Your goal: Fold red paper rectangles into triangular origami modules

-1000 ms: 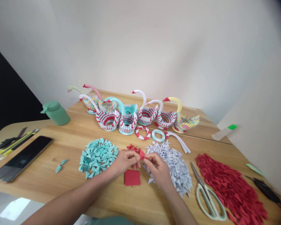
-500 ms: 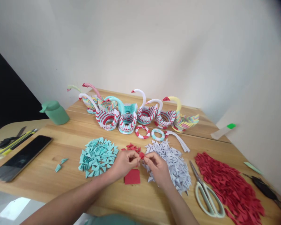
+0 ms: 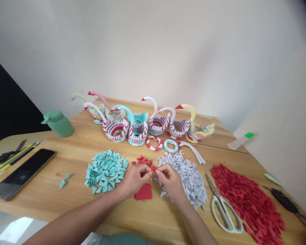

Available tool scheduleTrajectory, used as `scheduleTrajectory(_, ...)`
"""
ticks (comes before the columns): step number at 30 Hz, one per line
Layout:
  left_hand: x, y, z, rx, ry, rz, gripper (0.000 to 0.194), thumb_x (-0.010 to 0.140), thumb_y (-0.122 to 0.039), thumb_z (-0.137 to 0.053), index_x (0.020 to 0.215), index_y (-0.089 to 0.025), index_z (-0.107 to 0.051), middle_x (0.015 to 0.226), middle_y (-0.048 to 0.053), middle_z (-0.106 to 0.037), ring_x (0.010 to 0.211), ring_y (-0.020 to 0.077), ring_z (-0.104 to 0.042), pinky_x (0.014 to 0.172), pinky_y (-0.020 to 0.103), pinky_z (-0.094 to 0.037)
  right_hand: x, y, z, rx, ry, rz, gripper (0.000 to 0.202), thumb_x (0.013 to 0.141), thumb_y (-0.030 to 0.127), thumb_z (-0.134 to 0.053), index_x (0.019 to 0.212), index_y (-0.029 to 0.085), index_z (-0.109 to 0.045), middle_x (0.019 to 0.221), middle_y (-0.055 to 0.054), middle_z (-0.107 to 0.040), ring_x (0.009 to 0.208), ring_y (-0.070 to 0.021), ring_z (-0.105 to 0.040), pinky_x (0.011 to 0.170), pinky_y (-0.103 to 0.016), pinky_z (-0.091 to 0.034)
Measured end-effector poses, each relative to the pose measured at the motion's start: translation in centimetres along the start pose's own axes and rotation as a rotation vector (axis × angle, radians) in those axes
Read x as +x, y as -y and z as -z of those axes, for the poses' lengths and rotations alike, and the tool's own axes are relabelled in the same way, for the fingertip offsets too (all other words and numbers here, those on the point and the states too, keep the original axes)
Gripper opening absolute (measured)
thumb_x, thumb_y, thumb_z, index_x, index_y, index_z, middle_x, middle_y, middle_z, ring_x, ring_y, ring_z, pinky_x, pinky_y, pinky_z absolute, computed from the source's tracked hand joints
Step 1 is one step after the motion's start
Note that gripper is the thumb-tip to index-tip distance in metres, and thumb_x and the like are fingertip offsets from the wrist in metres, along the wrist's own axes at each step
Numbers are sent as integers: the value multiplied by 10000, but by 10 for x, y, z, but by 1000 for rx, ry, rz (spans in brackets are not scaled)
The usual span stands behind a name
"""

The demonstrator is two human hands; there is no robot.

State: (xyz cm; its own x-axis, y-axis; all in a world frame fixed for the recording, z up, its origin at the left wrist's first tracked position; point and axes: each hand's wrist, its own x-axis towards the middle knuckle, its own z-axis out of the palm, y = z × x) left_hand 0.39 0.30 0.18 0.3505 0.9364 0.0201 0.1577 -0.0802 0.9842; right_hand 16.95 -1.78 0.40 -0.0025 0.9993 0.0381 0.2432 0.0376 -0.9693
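Note:
A small red paper piece (image 3: 154, 169) is pinched between my left hand (image 3: 139, 176) and my right hand (image 3: 169, 177), fingertips closed on its two sides. Just below my left hand lies a stack of red paper (image 3: 143, 192). Folded red pieces (image 3: 142, 160) sit behind the fingers, partly hidden by them. Teal triangles (image 3: 105, 170) are heaped left of my left hand. My right hand is over the edge of a heap of pale grey triangles (image 3: 188, 177).
Paper swans (image 3: 117, 130) stand along the back, with two paper rings (image 3: 154, 143) before them. Scissors (image 3: 223, 207) and a long red heap (image 3: 250, 200) lie right. At left are a phone (image 3: 22, 173) and a green jug (image 3: 60, 124).
Both hands stay together around the red piece, with little finger movement. The whole view has shifted slightly.

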Motion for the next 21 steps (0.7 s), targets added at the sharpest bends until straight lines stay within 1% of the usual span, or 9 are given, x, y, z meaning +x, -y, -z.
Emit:
scheduleTrajectory(2,0,0,0,-46,15,29,190,786,-258,-549,635,-154,-599,590,6,-622,540,119,-539,549,212,-404,0,0,-1,7,-14,5,188,808,364,-609,758,189,-562,634,24,-555,567,-124,-481,550,-235,-393)
scheduleTrajectory(4,0,-1,0,-106,49,68,193,785,-288,-556,653,-155,-604,595,7,-636,519,114,-538,543,214,-411,1,-1,-1,10,-31,18,155,806,340,-605,831,193,-564,651,29,-554,575,-124,-493,553,-234,-400)
scheduleTrajectory(7,2,-3,0,-195,92,117,211,758,-352,-608,682,-156,-610,623,13,-671,495,105,-535,538,216,-420,0,-2,-1,-18,-52,42,184,806,305,-597,951,193,-576,676,30,-545,593,-127,-510,552,-233,-405)
scheduleTrajectory(11,4,-1,0,-267,93,156,281,698,-405,-695,651,-152,-581,615,19,-684,480,94,-533,522,210,-410,-1,0,0,-51,-32,43,214,806,294,-600,991,186,-605,682,26,-542,583,-121,-500,540,-232,-392)
scheduleTrajectory(15,6,2,3,-381,157,223,353,689,-464,-713,658,-150,-554,624,29,-700,458,90,-547,473,195,-378,-1,3,0,47,6,0,272,821,341,-604,1045,186,-614,655,37,-537,568,-115,-489,552,-235,-394)
scheduleTrajectory(19,6,4,6,-412,183,222,359,698,-461,-722,669,-146,-554,622,32,-702,458,89,-556,465,190,-379,1,4,2,178,65,-60,330,819,377,-617,1087,187,-607,677,23,-580,640,-139,-551,617,-253,-429)
scheduleTrajectory(21,7,3,7,-408,185,217,351,705,-453,-718,666,-147,-552,622,32,-702,458,89,-555,464,189,-379,1,4,3,209,75,-94,359,811,402,-629,1100,191,-609,687,19,-590,647,-144,-561,612,-255,-432)
